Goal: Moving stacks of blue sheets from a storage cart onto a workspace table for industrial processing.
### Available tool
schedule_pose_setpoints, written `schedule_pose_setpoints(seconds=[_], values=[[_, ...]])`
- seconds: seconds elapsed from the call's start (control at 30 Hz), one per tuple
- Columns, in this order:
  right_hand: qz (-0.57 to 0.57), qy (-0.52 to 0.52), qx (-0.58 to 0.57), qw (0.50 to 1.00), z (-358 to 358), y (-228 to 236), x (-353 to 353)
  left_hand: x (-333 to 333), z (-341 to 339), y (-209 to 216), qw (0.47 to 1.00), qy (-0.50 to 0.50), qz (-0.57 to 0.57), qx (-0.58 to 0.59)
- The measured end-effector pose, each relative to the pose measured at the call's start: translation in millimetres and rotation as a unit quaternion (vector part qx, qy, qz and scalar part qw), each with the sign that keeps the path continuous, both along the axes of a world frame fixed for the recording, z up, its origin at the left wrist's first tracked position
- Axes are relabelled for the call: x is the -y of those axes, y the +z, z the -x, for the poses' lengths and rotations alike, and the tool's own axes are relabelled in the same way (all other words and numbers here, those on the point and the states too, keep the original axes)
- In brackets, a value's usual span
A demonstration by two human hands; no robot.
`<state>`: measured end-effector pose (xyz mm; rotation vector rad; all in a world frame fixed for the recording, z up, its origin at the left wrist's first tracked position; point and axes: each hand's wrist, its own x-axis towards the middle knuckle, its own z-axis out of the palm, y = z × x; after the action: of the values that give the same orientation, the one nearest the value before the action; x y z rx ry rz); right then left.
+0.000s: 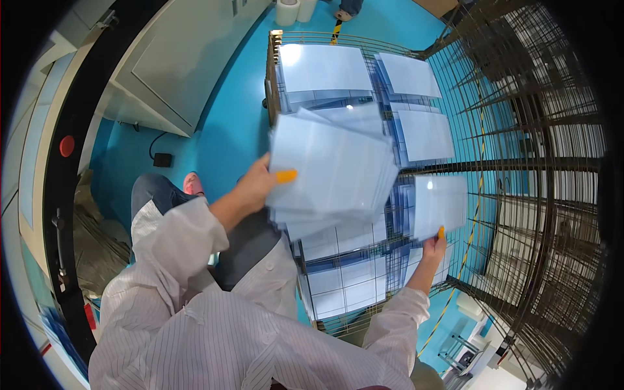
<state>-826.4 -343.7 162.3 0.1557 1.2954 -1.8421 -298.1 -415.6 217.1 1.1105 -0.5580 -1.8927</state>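
Observation:
My left hand [257, 185], an orange cover on its thumb, grips the left edge of a fanned stack of glossy translucent sheets [331, 166]. The stack is held above a wire rack [338, 39] and hides part of it. Over at the right side of the rack, my right hand [434, 249] pinches the near edge of a single pale sheet [440, 205]; its thumb also wears an orange cover. Further sheets lie on the rack in two columns, among them a large one [325, 68] at the far left and another [424, 135] at the right.
Tall stacked wire racks [546, 143] stand close on the right. A white cabinet [175, 65] and a black-edged machine with a red button [67, 146] are on the left. White rolls [286, 12] and another person's foot [342, 14] show at the far end of the blue floor.

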Motion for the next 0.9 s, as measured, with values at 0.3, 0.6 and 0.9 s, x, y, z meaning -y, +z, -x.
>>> schedule_pose_setpoints(seconds=[0.3,0.6,0.9], values=[[0.050,0.068,0.022,0.996,-67.0,-23.7,184.0,67.1,-22.5,-61.5,0.996,0.067,-0.010,0.054],[-0.235,-0.011,-0.154,0.960,-104.4,-29.9,245.8,65.8,-19.4,-75.5,0.989,0.097,-0.106,-0.026],[-0.008,0.123,-0.067,0.990,-85.1,-1.7,216.3,65.4,3.5,-87.3,0.978,0.094,-0.126,0.134]])
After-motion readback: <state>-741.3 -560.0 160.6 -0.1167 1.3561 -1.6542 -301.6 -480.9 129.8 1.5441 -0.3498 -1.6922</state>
